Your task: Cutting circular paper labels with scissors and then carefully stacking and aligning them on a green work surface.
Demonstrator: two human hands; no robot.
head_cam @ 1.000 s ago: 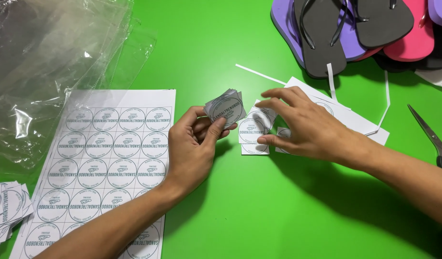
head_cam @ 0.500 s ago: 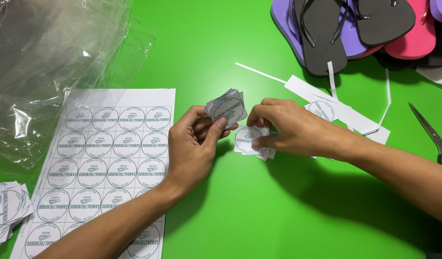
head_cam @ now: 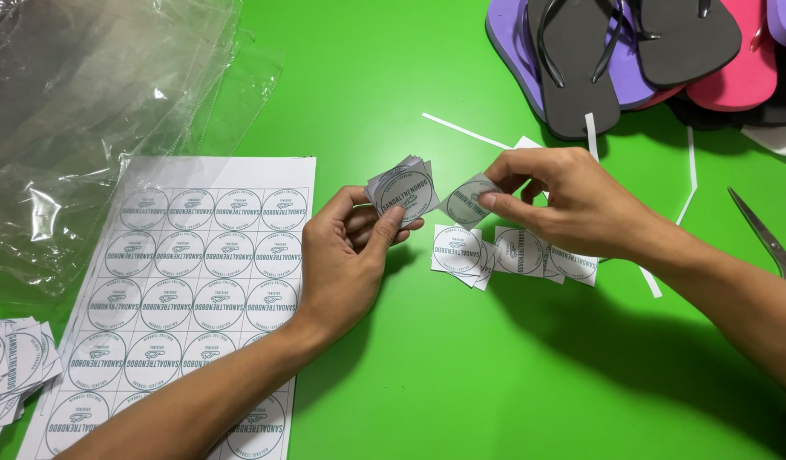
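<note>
- Lifted since a second ago: right hand [head_cam: 572,209], then pressed flat over the loose cut labels [head_cam: 512,254] on the tabletop [head_cam: 512,375], now raised clear of them with one cut label [head_cam: 468,203] pinched between thumb and forefinger.
- Carried leftward, that single label now tilted in the air just beside the small stack of labels [head_cam: 403,186], close but apart from it.
- Unchanged in place: left hand [head_cam: 350,260], fingers and thumb clamped on the stack, holding it upright above the green surface.
- Uncovered by the lift: several square-cut pieces with round printed marks, lying overlapped under and just left of the right wrist.
- Judged from this: one more piece picked off the loose pile and on its way to the held stack; gathering partly done, a handful left lying.
- Left of the arms: uncut sheet of round labels [head_cam: 188,290], flat, partly under the left forearm.
- Far left edge: another heap of cut pieces [head_cam: 14,362].
- Top left: crumpled clear plastic bags [head_cam: 86,128].
- Top right: piled flip-flops [head_cam: 631,51] in grey, purple and pink; paper strips [head_cam: 465,129] near them; scissors [head_cam: 768,234] at the right edge, untouched.
</note>
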